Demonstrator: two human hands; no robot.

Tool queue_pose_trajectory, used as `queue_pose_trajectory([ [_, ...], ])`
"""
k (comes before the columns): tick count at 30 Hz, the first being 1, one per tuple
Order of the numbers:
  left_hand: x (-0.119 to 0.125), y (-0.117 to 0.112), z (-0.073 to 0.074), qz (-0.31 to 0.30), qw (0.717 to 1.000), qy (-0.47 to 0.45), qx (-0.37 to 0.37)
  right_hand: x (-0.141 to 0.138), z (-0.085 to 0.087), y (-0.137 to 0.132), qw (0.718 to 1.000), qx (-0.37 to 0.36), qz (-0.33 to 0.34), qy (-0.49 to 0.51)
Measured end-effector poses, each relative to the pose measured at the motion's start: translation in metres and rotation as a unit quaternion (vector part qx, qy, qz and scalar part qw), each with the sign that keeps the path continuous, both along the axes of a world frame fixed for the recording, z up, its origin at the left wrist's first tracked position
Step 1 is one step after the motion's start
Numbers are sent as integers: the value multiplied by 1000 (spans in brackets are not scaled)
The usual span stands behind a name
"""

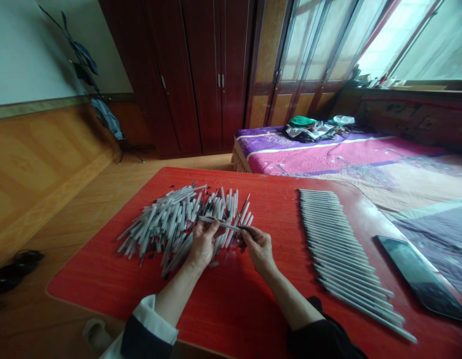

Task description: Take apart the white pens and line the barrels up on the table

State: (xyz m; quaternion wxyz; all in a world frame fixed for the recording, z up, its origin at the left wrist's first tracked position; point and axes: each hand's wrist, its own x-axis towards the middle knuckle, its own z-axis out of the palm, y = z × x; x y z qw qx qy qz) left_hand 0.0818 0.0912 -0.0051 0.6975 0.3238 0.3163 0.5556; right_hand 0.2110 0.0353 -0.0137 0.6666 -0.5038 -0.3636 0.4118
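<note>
Wardrobe (201, 75): dark red, doors closed, well beyond both hands.
Held stick (229, 226): slim, straight, pale grey-white, slightly tilted, between the two hands above the red table (249, 309); fine detail is blurred, so I cannot tell if it is hollow.
Left hand (203, 242): clamped on the stick's left part.
Right hand (258, 244): pinching its other end.
Loose pile (178, 212): similar pale sticks — heaped mostly beyond and left of the left hand.
Neat row (334, 239): dark-ended pale sticks, right of the right hand — phone (418, 274) farther right.
</note>
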Motion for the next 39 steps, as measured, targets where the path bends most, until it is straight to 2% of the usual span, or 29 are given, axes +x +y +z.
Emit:
queue_pose_trajectory([
  [5,-2,4,1,5,1000,-8,-3,0,0,4,998,-7,31,-45],
  [8,-3,5,3,0,1000,-17,7,5,11,0,980,9,31,-194],
  [9,-3,4,3,-7,1000,-14,6,6,17,-4,960,20,17,-279],
  [10,-2,3,3,-21,1000,-8,6,7,24,-8,927,30,1,-373],
  [12,0,-2,3,-55,998,4,13,8,36,-19,843,32,-20,-536],
  [14,1,-8,2,-97,995,26,28,6,44,-31,776,10,-19,-630],
  [16,2,-16,2,-148,985,71,56,4,47,-44,742,-18,-18,-670],
  [20,1,-28,5,-267,937,179,135,12,44,-77,719,-37,-27,-693],
  [23,0,-32,9,-326,921,164,136,38,37,-118,715,-23,-53,-697],
  [26,0,-30,10,-312,930,144,128,81,23,-170,714,-12,-107,-692],
  [28,0,-27,10,-282,940,138,130,112,12,-205,692,-27,-156,-705],
  [31,0,-24,9,-257,948,132,132,148,-4,-244,660,-54,-192,-724],
  [34,0,-23,10,-252,949,138,131,165,-12,-260,653,-89,-188,-728],
  [39,-2,-22,10,-235,956,132,118,172,-15,-256,647,-99,-212,-726],
])
